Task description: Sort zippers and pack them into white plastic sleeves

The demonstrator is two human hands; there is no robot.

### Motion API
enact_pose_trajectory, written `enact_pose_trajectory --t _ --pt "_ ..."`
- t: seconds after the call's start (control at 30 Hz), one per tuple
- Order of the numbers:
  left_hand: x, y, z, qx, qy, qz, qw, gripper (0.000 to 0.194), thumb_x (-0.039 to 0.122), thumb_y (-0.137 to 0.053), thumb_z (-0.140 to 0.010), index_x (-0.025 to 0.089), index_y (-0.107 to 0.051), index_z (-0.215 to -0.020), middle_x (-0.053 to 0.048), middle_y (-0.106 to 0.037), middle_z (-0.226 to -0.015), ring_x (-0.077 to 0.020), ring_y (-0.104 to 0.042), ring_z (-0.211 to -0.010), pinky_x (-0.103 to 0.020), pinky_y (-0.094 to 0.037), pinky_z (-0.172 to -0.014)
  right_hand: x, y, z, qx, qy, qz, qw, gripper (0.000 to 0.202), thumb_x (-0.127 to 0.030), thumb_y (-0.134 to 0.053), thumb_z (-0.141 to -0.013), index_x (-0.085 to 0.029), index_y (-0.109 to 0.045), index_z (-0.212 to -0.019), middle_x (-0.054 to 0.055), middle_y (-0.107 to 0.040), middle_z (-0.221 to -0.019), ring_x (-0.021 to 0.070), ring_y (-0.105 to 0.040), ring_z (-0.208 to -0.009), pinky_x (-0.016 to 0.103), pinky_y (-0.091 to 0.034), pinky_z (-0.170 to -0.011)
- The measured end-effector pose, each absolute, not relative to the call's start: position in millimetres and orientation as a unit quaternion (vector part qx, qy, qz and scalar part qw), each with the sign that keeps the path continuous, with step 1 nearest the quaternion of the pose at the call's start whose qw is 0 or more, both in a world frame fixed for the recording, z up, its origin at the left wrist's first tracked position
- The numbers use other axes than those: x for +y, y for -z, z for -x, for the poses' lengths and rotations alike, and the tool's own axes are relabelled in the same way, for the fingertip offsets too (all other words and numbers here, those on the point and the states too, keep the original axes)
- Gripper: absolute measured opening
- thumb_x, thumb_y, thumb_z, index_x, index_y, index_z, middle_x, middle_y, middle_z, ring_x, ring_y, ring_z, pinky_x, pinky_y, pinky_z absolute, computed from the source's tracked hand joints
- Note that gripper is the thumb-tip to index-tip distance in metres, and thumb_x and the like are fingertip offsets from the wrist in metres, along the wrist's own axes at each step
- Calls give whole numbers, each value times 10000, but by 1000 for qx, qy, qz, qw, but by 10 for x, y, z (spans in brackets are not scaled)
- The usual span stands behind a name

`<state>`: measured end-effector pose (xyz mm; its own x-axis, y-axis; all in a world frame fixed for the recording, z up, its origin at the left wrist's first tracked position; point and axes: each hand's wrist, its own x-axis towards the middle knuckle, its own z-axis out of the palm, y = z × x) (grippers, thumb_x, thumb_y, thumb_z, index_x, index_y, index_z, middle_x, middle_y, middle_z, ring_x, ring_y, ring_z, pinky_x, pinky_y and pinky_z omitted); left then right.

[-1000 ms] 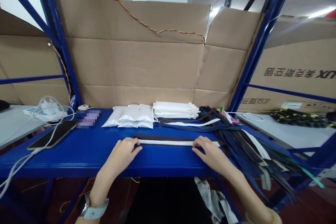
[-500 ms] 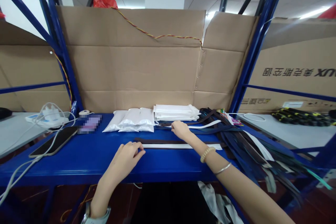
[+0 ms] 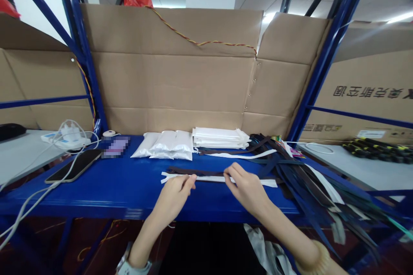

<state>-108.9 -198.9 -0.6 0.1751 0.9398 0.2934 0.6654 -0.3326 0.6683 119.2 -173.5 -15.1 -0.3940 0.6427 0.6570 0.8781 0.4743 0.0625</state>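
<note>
A white zipper (image 3: 211, 178) lies lengthwise near the front of the blue table, its left end split into two tails. Just behind it runs a dark brown zipper (image 3: 180, 171). My left hand (image 3: 176, 191) is closed, thumb and forefinger pinching the white zipper left of its middle. Farther right, my right hand (image 3: 245, 184) is also closed, its bent fingers on the white zipper close to the dark one; its fingertips are partly hidden. Behind my hands another white zipper (image 3: 248, 155) rests beside a heap of dark zippers (image 3: 290, 180) that hangs over the table edge.
White plastic packets (image 3: 171, 144) and a stack of flat white packages (image 3: 221, 138) stand against the cardboard wall (image 3: 174, 81). At left lie a phone (image 3: 75, 165), white cables and a power strip (image 3: 69, 139). Blue shelf posts (image 3: 318, 60) rise at both sides.
My right hand has come back from the rear zippers to the white zipper in front. My left hand has slid right along it, uncovering its left end. The view has shifted slightly.
</note>
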Motion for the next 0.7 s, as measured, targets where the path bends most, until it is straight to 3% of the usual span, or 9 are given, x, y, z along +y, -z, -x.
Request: enact_pose_trajectory --t 0.1,0.23,0.5,0.7 --pt "-2024 31 962 523 -380 -723 245 471 500 -278 -917 193 -494 -631 3 -565 -614 -164 -555 -659 -264 -359 -631 -1968 305 -1185 -812 241 439 299 254 -182 -353 -945 -167 -591 -858 43 -577 -781 119 -548 -599 247 -340 -552" --pt "-2037 60 913 522 -396 -722 221 335 451 -359 -902 206 -435 -686 37 -468 -578 -135 -463 -575 -249 -307 -563 -2064 460 -1167 -810 230 444 307 235 -158 -362 -938 -175 -589 -878 44 -585 -786 129 -561 -598 257 -382 -570" --pt "-1988 164 847 489 -411 -731 240 125 297 -409 -873 226 -511 -876 11 -605 -737 -152 -571 -695 -249 -381 -638 -2160 536 -1172 -806 60 470 354 221 -222 -385 -926 -220 -529 -1094 75 -592 -1043 187 -619 -845 308 -507 -724" --pt "-1898 260 831 511 -384 -743 197 85 223 -427 -847 231 -511 -860 -3 -627 -794 -176 -601 -768 -279 -403 -691 -2090 526 -1251 -828 17 455 327 292 -275 -427 -918 -254 -508 -1198 76 -583 -1163 239 -538 -1102 429 -453 -920"
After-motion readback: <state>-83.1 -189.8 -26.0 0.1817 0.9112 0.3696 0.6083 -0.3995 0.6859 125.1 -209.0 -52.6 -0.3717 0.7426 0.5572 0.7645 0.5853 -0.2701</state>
